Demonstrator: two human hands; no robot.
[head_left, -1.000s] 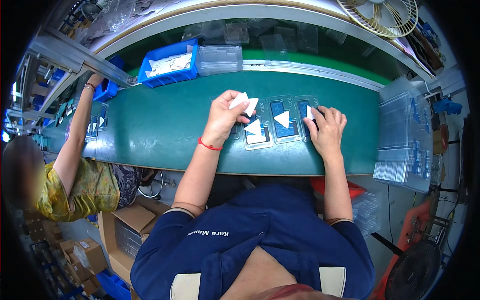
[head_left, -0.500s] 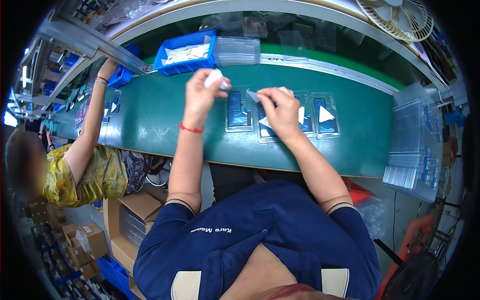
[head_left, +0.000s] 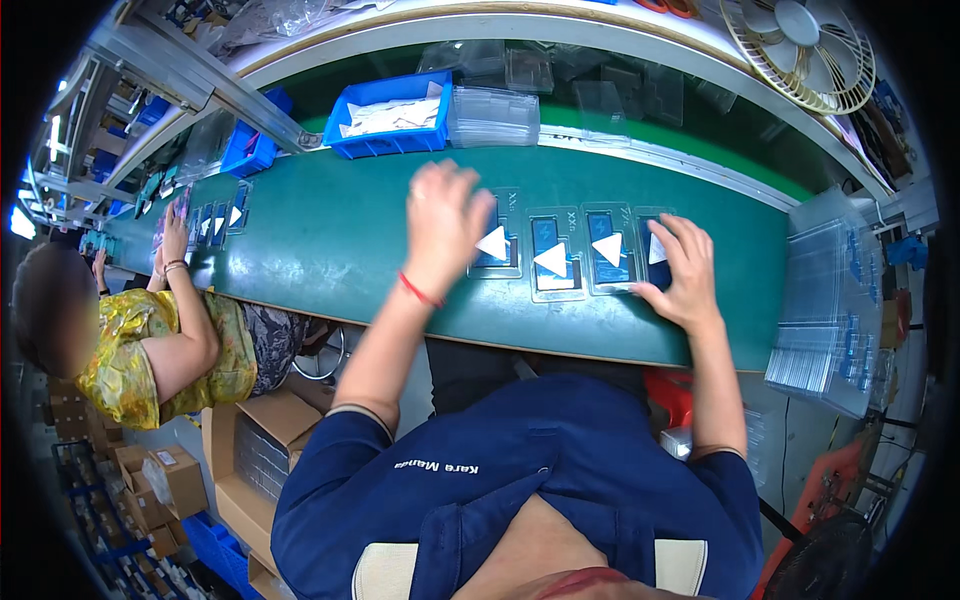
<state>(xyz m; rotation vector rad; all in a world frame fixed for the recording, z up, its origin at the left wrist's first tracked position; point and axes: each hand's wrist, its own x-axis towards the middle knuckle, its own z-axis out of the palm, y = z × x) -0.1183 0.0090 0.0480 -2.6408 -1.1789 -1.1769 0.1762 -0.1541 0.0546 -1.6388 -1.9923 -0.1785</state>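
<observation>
Several clear plastic trays, each with a dark blue flat piece and a white triangular piece on it, stand in a row on the green table. My left hand (head_left: pixel 445 215), somewhat smeared, is at the leftmost tray (head_left: pixel 509 262) with its fingers spread; no object shows in it. My right hand (head_left: pixel 685 268) lies over the rightmost tray (head_left: pixel 648 220), thumb and fingers apart, partly hiding it. Between my hands are two more trays, the left middle tray (head_left: pixel 557 283) and the right middle tray (head_left: pixel 611 276), with white triangles on top.
A blue bin (head_left: pixel 385 145) of white pieces stands at the table's back, beside stacked clear trays (head_left: pixel 495 118). More clear plastic stacks (head_left: pixel 825 310) fill the right end. A co-worker (head_left: pixel 165 345) works at left. A fan (head_left: pixel 800 50) hangs upper right.
The white bundle in my left hand and the triangle in my right hand no longer show. Both hands moved right, to the row's ends. The leftmost tray now bears a white triangle.
</observation>
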